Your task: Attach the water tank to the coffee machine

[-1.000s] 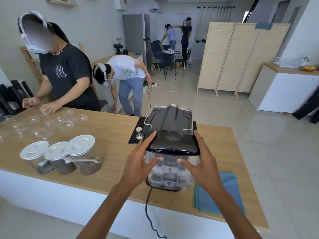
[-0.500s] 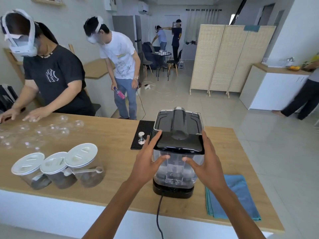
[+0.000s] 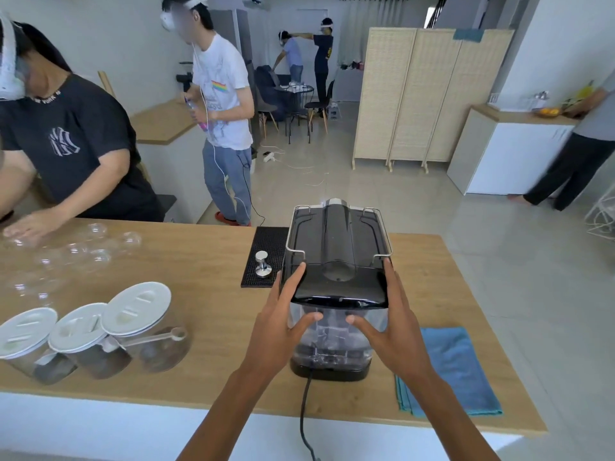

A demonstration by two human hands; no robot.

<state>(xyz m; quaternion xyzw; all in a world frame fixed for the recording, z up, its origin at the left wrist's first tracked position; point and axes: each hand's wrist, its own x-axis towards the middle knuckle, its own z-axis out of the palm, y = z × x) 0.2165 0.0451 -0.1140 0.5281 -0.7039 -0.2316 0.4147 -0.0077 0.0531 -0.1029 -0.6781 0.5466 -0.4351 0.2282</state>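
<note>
A: Where's the water tank [image 3: 336, 331] right now?

B: Between the two hands, standing upright against the rear of the coffee machine [image 3: 337, 247], its foot down on the machine's black base. The left hand [image 3: 283, 324] has fingers up the tank's left side with the thumb laid across its clear near face; the right hand [image 3: 387, 324] mirrors it. Both are spread flat and pressing against the tank, not pinching anything.

A: So is it attached?

B: Looks nearly so. The dark lid sits level with the machine's top, and the tank appears down in its seat. Whether it has locked home, I can't tell. I'd judge a last firm push remains, then letting go.

A: Anything close by?

B: The power cord [image 3: 304, 404] drops off the counter [image 3: 206, 267] edge below the wrists. A blue cloth [image 3: 452, 371] lies just right of the right hand. A tamper [image 3: 263, 263] on a black mat [image 3: 264, 241] sits beyond the left hand, and three white-lidded jars [image 3: 100, 331] stand well to its left.
</note>
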